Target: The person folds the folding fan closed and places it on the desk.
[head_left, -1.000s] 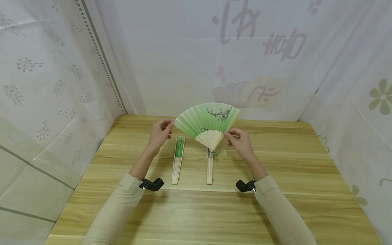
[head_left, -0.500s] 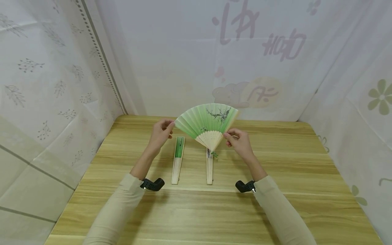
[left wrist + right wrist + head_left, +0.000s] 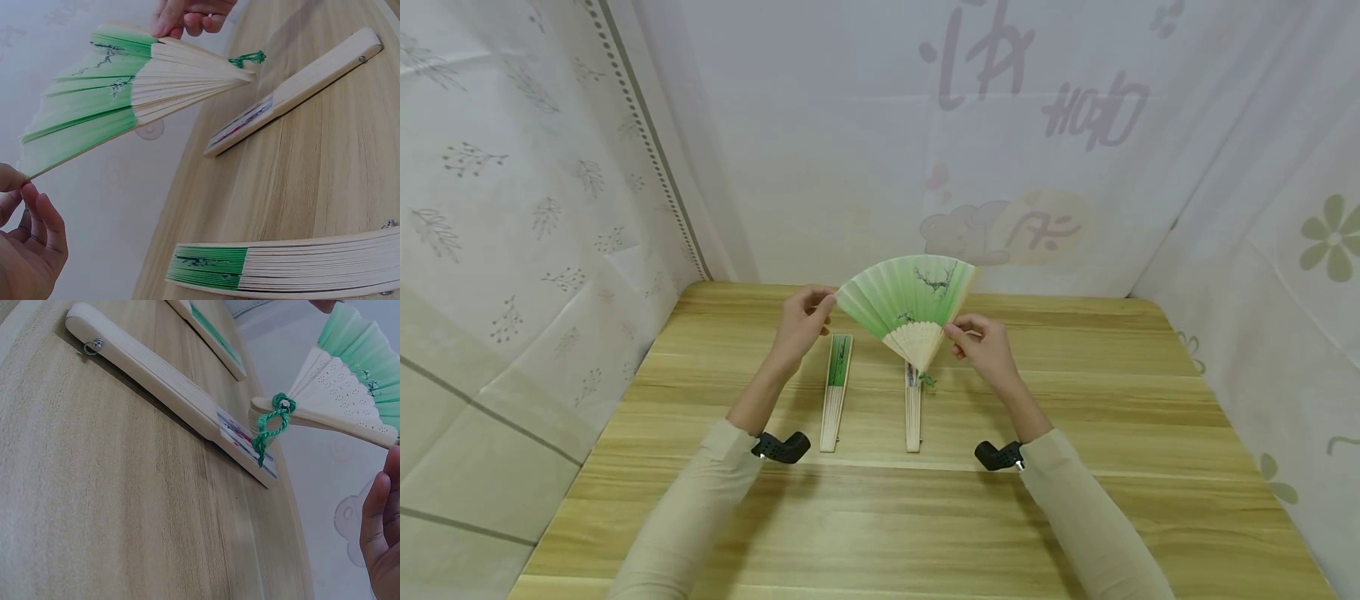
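A green folding fan [image 3: 902,292] with a dark branch print is spread above the table, its pivot pointing down toward me. My left hand [image 3: 803,323] pinches the tip of its left outer rib. On the right, my right hand [image 3: 987,346] pinches the other outer rib between thumb and fingers. A green cord [image 3: 269,428] hangs at the pivot. Below lie two folded fans: a green-topped one [image 3: 837,392] near my left wrist and one with a colourful print [image 3: 913,412], whose upper end the spread fan covers in the head view.
The wooden table [image 3: 880,525] reaches back to a pale printed curtain [image 3: 820,150]. Leaf-patterned cloth [image 3: 520,208] hangs at the left, and flowered cloth [image 3: 1285,275] at the right. A black wrist camera [image 3: 782,447] sits on my left wrist, another camera [image 3: 998,456] on my right.
My left hand has moved a little to the right, bringing its edge of the green fan inward, so the fan is spread slightly narrower. My right hand has barely shifted.
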Motion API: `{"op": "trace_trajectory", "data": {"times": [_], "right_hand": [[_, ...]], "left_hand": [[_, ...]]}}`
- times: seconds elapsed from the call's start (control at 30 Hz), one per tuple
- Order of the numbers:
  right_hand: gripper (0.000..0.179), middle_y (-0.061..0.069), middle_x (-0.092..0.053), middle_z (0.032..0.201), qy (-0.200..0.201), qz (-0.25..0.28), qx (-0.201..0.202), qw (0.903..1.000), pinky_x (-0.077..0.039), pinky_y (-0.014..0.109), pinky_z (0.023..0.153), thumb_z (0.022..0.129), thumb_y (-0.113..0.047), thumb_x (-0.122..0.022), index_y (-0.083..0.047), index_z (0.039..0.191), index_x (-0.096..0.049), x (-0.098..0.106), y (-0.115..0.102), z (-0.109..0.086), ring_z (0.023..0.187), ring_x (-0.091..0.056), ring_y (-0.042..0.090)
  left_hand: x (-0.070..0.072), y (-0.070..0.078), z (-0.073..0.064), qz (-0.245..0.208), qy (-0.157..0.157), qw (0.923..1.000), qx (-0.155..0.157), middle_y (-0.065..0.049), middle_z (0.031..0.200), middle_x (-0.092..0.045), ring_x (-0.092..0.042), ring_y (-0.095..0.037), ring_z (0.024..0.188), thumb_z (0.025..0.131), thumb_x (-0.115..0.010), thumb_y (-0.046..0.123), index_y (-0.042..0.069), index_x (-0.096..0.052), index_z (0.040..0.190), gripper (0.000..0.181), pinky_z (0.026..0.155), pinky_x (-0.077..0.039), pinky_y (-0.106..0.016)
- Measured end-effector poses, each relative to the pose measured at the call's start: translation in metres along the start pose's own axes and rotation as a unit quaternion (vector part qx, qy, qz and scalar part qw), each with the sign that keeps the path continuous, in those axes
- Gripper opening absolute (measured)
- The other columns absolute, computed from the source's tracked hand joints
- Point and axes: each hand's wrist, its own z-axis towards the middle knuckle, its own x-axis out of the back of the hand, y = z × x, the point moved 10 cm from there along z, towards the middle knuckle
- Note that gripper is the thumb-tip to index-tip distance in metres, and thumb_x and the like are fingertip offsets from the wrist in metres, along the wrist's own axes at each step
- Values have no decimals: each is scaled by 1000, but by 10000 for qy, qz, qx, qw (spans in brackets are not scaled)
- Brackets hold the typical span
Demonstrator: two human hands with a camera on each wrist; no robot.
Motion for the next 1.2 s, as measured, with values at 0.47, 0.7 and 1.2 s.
{"op": "trace_trajectory", "data": {"times": [0.47,0.7,1.2], "right_hand": [[17,42,-60,101,-62,91,-19,9999,-57,32,61,99,1,-65,18,104,-66,-3,-3,1,66,-65,30],[17,42,-60,102,-74,125,-95,9998,-58,35,61,98,3,-65,19,104,-65,-5,-4,1,63,-63,18],[16,39,-62,101,-137,78,-134,9998,-58,34,62,99,1,-65,16,104,-66,-10,-2,3,68,-63,38]], "left_hand": [[-13,7,8,-39,-28,10000,-47,-12,103,-62,-55,-22,80,105,-59,15,-6,-63,121,27,64,-51,-22],[-18,13,10,-135,29,9997,-182,-8,98,-61,-55,-33,82,105,-60,14,-7,-63,118,25,62,-50,-21],[-34,21,13,-278,-109,9992,-282,-14,108,-64,-64,-28,93,105,-58,14,-3,-64,117,21,69,-54,-30]]}}
